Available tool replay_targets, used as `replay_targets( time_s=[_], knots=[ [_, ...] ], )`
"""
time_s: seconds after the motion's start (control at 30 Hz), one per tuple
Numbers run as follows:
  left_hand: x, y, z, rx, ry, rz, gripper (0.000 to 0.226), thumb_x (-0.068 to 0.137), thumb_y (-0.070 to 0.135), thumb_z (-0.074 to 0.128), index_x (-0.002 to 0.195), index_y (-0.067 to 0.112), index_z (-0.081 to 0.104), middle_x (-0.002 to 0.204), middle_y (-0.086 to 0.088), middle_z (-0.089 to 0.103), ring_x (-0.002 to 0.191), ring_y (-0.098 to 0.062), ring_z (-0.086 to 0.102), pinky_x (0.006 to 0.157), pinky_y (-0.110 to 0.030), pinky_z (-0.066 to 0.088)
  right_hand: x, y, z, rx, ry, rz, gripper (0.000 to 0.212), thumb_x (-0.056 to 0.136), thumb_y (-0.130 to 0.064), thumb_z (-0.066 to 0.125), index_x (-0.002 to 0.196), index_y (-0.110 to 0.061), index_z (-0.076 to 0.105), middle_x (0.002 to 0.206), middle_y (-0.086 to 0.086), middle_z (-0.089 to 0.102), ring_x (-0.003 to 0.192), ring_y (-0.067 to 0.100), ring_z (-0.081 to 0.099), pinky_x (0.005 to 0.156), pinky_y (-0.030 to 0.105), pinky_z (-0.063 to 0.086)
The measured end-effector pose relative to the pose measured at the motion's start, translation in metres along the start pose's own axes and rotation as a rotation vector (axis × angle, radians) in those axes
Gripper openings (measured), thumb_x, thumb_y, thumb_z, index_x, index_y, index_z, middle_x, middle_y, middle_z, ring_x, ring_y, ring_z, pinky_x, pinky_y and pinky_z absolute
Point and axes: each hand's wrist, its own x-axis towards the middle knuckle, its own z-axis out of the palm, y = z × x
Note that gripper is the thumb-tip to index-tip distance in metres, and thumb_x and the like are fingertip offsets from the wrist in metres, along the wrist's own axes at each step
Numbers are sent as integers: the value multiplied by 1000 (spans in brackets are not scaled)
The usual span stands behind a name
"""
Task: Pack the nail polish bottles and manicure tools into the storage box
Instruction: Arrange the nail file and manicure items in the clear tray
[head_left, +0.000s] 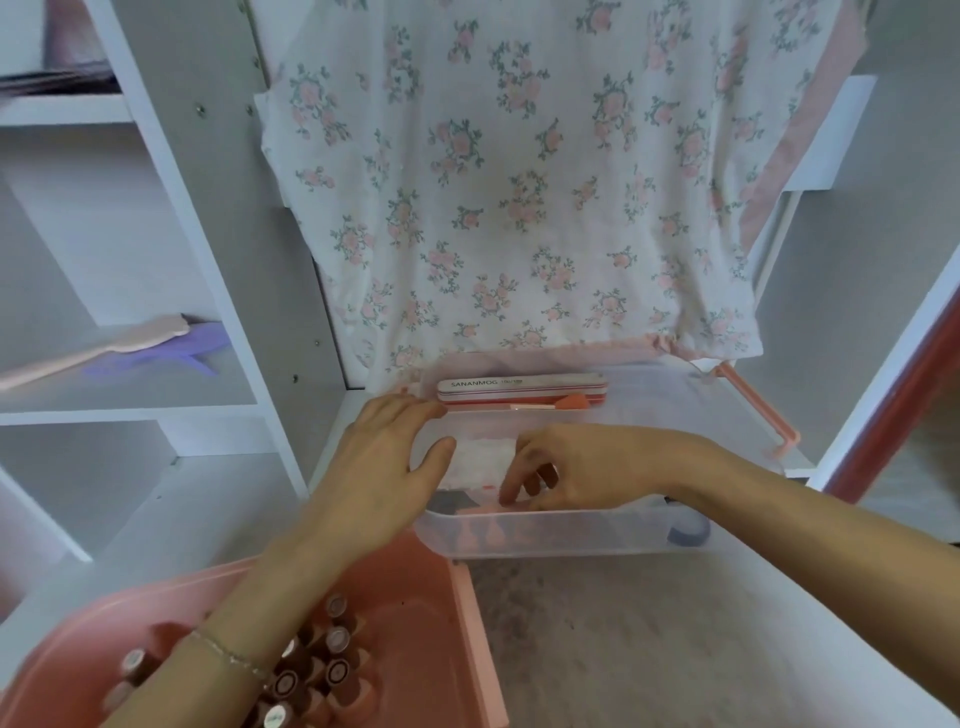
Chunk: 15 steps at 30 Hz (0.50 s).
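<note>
**Both hands at the clear tray, bottles waiting in the pink box**

The clear plastic tray sits on the white shelf surface with its long axis running left to right, its near wall facing the camera. At its far edge lies a long nail file printed SANANMOG, also lying left to right, with a small pink-tipped tool just in front of it. A pink handle shows at the tray's right end.

The right hand reaches into the tray, fingers curled downward onto pink items on the tray floor — whether it actually grips one, I cannot tell. The left hand rests on the tray's left rim, fingers extended and loose, holding nothing.

At the near left corner stands the pink storage box, with upright nail polish bottles clustered inside, partly hidden by the left forearm. A floral cloth hangs behind the tray.
</note>
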Motion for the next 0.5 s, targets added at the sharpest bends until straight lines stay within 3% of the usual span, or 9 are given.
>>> replay_targets(
  time_s=[0.13,0.23,0.33,0.4,0.5],
  knots=[
    [1,-1,0,1,-10,17,56,80,47,34,126,22,53,132,7,50,129,-9,31,104,-25,22,-1,1,-5,40,-30,26,11,86,-20,57,93,-23,65,86,-4,60,72,9,54,59,14,41],
    [2,-2,0,22,-6,38,47,87,45,38,124,23,55,131,8,50,129,-9,31,105,-26,22,-2,0,-7,127,-42,16,9,85,-20,60,83,-28,56,77,-14,55,64,0,51,59,12,43],
    [6,-2,-3,55,-8,73,36,91,38,46,121,22,58,127,8,53,126,-11,34,106,-32,28,-6,1,-11,200,-6,23,14,85,-18,61,79,-28,55,78,-8,61,67,5,55,62,21,49],
    [11,-1,-7,79,-9,97,32,91,34,48,119,22,60,124,6,57,122,-13,40,105,-37,31,-10,4,-16,308,122,61,13,87,-13,60,79,-23,57,78,-3,63,65,8,58,56,20,49],
    [18,5,-11,165,-99,172,32,92,35,46,118,25,60,122,9,59,118,-12,47,104,-35,29,-14,16,-25,365,436,119,16,86,-9,60,78,-22,58,76,-4,61,64,4,54,53,7,41]
  ],
)
